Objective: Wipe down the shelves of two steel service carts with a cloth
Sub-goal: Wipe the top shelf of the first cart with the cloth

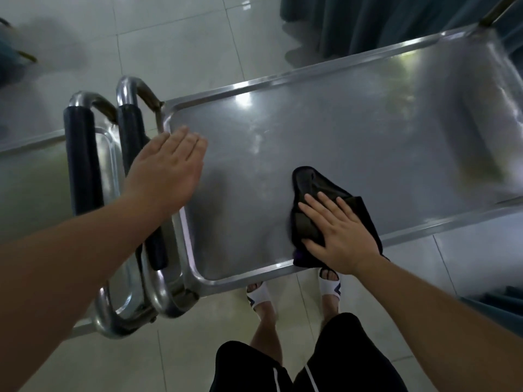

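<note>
A steel service cart's top shelf (353, 131) fills the middle and right of the view. A dark cloth (311, 188) lies near the shelf's front edge. My right hand (336, 236) presses flat on the cloth with straight, spread fingers. My left hand (167, 171) is flat with straight fingers over the shelf's left end, beside the cart's handle (133, 131). A second steel cart (34, 179) stands to the left, its padded handle (80, 154) next to the first cart's handle.
Pale floor tiles (169, 38) surround the carts. Dark teal curtains (368, 21) hang at the back right, and more teal fabric (498, 304) shows at the lower right. My feet in white sandals (329, 284) stand just under the shelf's front edge.
</note>
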Tool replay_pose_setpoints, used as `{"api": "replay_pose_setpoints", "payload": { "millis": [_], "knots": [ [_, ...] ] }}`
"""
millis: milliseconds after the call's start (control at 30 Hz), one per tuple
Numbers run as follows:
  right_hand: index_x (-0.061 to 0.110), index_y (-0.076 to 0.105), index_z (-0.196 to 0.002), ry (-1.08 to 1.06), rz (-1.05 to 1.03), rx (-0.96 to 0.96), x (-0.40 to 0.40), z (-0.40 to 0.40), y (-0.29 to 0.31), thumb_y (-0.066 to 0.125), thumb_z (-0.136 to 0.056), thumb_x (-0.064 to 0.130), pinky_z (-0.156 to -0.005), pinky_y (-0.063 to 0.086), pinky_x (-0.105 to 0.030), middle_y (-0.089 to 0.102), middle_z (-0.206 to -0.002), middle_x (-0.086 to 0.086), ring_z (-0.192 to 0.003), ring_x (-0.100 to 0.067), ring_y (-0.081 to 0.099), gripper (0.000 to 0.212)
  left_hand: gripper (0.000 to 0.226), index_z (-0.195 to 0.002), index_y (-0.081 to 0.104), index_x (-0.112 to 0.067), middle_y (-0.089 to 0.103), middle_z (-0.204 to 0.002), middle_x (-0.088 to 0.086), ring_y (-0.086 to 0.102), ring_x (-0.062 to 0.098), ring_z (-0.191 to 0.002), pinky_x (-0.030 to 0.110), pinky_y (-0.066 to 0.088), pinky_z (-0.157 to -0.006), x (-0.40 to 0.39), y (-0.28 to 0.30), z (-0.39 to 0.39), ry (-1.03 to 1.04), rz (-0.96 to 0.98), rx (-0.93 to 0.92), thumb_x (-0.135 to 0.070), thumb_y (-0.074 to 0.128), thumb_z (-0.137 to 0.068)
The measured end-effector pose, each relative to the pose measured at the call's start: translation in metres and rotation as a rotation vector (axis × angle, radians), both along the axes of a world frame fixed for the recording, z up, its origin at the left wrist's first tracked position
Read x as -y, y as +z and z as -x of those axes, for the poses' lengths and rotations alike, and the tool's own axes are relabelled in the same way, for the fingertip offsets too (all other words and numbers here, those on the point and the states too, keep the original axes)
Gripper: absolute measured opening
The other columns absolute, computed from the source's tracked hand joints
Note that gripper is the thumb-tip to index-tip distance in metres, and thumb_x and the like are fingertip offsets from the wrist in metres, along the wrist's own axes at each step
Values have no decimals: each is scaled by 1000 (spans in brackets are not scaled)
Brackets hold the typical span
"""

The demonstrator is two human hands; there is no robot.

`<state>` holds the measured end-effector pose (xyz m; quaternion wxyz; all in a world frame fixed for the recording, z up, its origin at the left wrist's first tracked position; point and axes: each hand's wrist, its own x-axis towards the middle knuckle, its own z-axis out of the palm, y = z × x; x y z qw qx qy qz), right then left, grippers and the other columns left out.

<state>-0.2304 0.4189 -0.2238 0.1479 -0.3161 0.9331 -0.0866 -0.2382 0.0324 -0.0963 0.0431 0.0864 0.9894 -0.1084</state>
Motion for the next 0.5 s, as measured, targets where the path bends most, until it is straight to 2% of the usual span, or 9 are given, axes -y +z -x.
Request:
{"api": "replay_pose_setpoints", "payload": {
  "millis": [100, 300, 400, 500],
  "knots": [
    [41, 11, -167, 0, 16, 11, -16, 9, -1, 31, -101, 70, -129, -1, -44, 3, -175, 18, -161, -7, -8, 75, 52, -162, 37, -5, 41, -165, 19, 34, 35, -156, 51, 24, -126, -20, -3, 5, 43, 35, 124, -24, 27, -114],
    [40, 13, -167, 16, 53, 9, -62, 33, -2, 30, -101, 71, -129, -3, -44, 4, -175, 17, -161, -7, -9, 75, 55, -154, 48, -6, 50, -157, 20, 47, 37, -146, 51, 38, -115, -128, -19, 14, 325, -214, 127, -32, 41, -107],
    [40, 12, -167, 33, 45, 14, -97, 51, 0, 31, -101, 70, -130, -4, -43, 2, -175, 17, -160, -7, -11, 75, 55, -156, 45, -6, 47, -159, 20, 44, 38, -147, 53, 38, -117, -190, -34, 13, 454, -324, 164, -31, 50, -107],
    [40, 10, -167, 38, 23, 22, -141, 72, 2, 30, -101, 70, -130, -7, -42, -1, -175, 18, -160, -6, -14, 76, 56, -159, 41, -9, 40, -165, 17, 37, 37, -152, 53, 33, -121, -245, -50, 13, 545, -405, 185, -33, 47, -109]
  ]
}}
